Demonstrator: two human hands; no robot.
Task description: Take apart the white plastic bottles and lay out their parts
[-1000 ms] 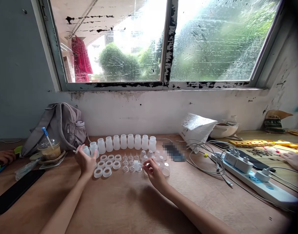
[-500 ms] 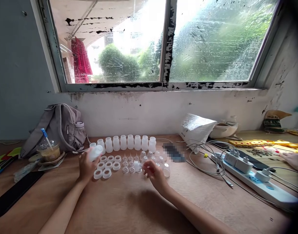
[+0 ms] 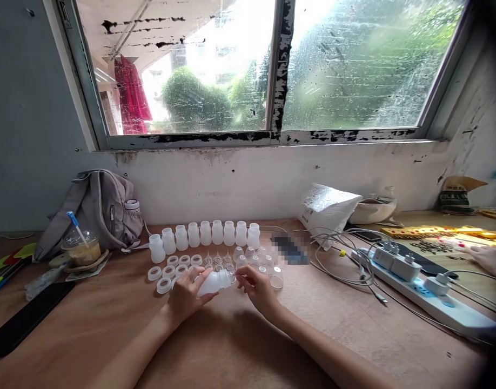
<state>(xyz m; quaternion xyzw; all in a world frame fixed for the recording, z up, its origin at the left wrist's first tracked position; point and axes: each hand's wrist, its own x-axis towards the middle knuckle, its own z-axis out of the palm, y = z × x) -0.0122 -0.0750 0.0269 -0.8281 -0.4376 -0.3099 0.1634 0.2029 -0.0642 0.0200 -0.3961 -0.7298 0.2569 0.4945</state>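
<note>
Bottles [image 3: 206, 234], nine standing, one in left hand [image 3: 186, 293]

The left hand [image 3: 187, 294] and right hand [image 3: 261, 290] were bare and slim-fingered; the left forearm [image 3: 140, 343] and right forearm [image 3: 321, 343], also bare, looked slender.

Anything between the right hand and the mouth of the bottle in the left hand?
Possibly: a small clear part shows in the narrow gap between the right hand and the bottle; whether it is held or lies behind, I cannot tell. Nothing else visible intervenes.
</note>
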